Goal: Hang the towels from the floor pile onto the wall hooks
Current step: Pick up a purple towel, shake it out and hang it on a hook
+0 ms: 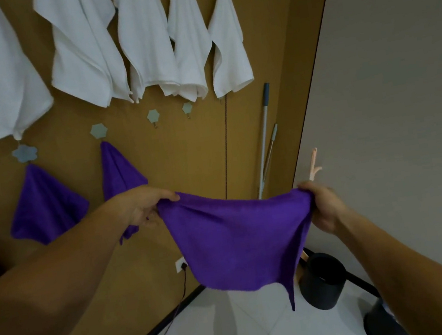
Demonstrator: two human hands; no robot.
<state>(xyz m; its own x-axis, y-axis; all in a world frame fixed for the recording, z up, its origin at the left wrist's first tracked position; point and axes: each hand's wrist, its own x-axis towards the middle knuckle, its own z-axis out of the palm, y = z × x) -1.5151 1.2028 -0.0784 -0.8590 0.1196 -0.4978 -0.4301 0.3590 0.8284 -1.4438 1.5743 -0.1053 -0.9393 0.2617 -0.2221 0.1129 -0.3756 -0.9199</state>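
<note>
Bare forearms from the lower corners of the frame, converging toward the middle. Left hand at centre-left, thumb on top, fingers curled under, pinching one top corner of the purple towel. Right hand at centre-right, fingers closed round the other top corner, cloth bunched in the grip. Held spread between both hands in mid-air, top edge sagging a little, lower edge hanging free, one corner trailing to a point at lower centre.

Below and behind, pale floor tiles. Dark round bin at lower right, partly hidden by the towel. Black cable dropping from a white socket low on the brown wall.

Farther back, at left, two hung purple towels, each under a flower-shaped hook. Two bare hooks to their right at mid-frame. Pale mop handle leaning in the corner at centre-right. Across the top, a row of white towels, side by side, some overlapping.
</note>
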